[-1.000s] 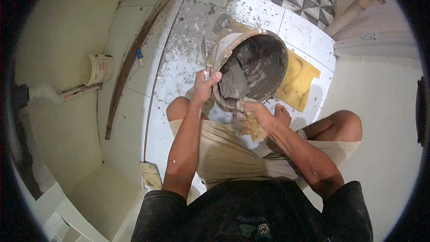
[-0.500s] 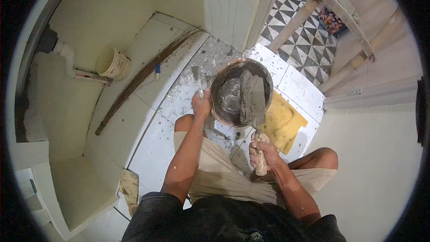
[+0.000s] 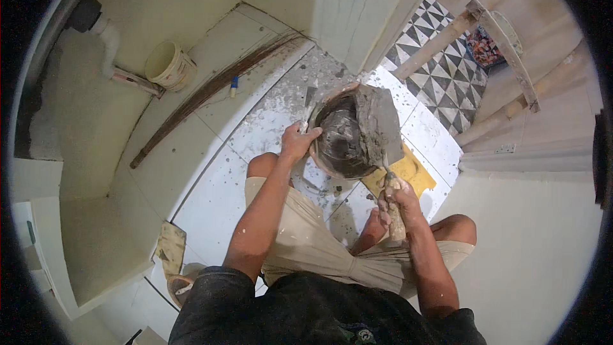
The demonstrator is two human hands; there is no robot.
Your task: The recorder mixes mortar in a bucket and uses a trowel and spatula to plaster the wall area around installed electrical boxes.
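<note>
A round bucket [image 3: 338, 144] smeared with wet grey mortar [image 3: 370, 128] is tipped in front of me. My left hand [image 3: 299, 143] grips a small putty knife [image 3: 310, 97], its blade pointing away, while the thumb reaches over the bucket's left rim. Closed round a worn handle, my right hand [image 3: 400, 202] holds a trowel [image 3: 387, 118]. The broad trowel blade lies over the bucket's right side, with mortar along its left edge. Below the bucket's right side, a yellow sheet [image 3: 412, 176] lies on the tiles, partly hidden.
A long broom of thin sticks [image 3: 204, 105], a blue-handled brush [image 3: 234, 86] and a white pail [image 3: 169, 67] are to the left. Mortar spatters the white tiles [image 3: 255, 134]. A wooden ladder-like frame [image 3: 504, 51] stands at far right, over patterned tiles [image 3: 440, 76].
The trowel has swung right and turned, its blade now across the bucket's right rim. The bucket has shifted slightly right and tipped. My left thumb has come over the rim.
</note>
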